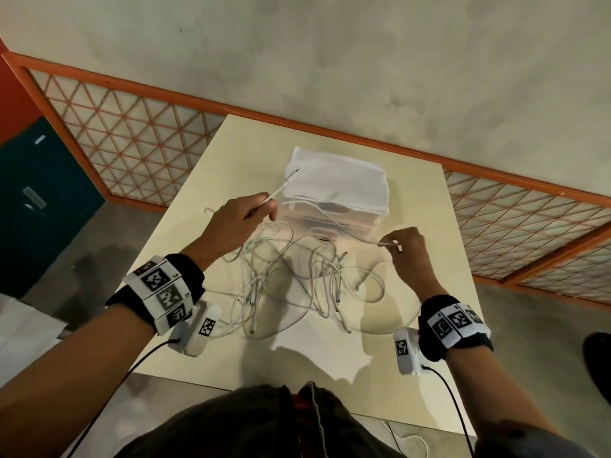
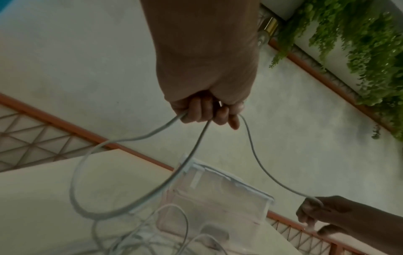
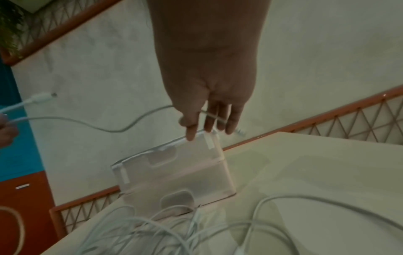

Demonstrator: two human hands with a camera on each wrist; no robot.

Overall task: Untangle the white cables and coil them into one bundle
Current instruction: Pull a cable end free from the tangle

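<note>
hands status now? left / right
Left hand: grips thin white charging cable near its plug.
Right hand: pinches the same cable's other end.

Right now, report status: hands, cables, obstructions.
Left hand grips a white cable; right hand pinches its other end. Tangle still on table. Translucent box right behind it.

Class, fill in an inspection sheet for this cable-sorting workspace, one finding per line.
Surface: cream table, tangle lying on it.
Job's things: white cables tangled, not coiled.
Clutter: translucent box behind the tangle.
Grippers: left hand grips cable near a plug; right hand pinches the same cable's other end.
Cables: held cable sags between the hands.
Surroundings: orange lattice railing, concrete floor, hanging greenery.
</note>
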